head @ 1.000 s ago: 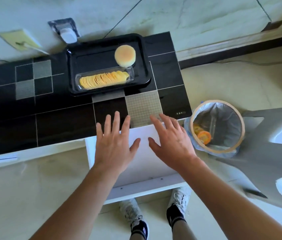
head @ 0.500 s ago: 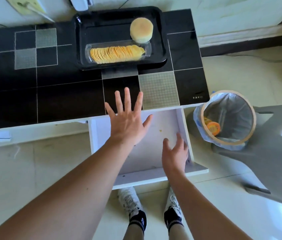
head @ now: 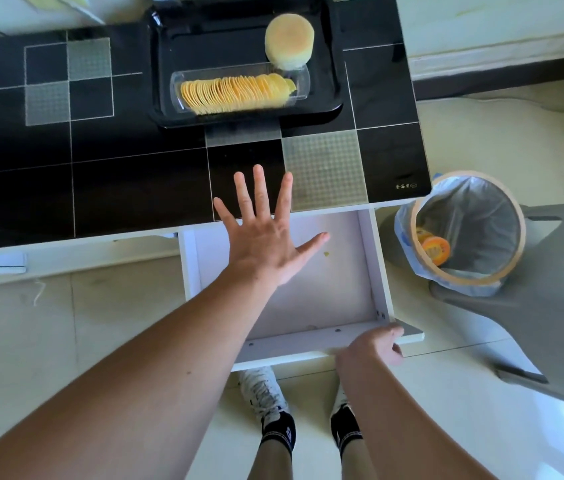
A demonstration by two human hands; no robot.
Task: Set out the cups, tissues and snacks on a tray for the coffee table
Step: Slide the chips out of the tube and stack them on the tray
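Note:
A black tray (head: 332, 81) rests at the far edge of the black tiled coffee table (head: 117, 168). In the tray lie a clear tub of stacked crisps (head: 239, 90) and a round yellow cake (head: 289, 39). A white drawer (head: 329, 299) stands pulled out under the table, with only a small crumb in it. My left hand (head: 263, 237) hovers flat over the drawer's back, fingers spread, holding nothing. My right hand (head: 374, 346) grips the drawer's front panel near its right corner. No cups or tissues are in view.
A bin lined with a blue bag (head: 464, 230), with orange packets inside, stands right of the drawer. A grey moulded chair (head: 543, 306) fills the right side. My feet in white shoes (head: 263, 393) stand below the drawer on the pale floor.
The drawer has slid out towards me and now shows its inside. My right hand dropped from the drawer's top to its front panel. The left hand stayed spread above it.

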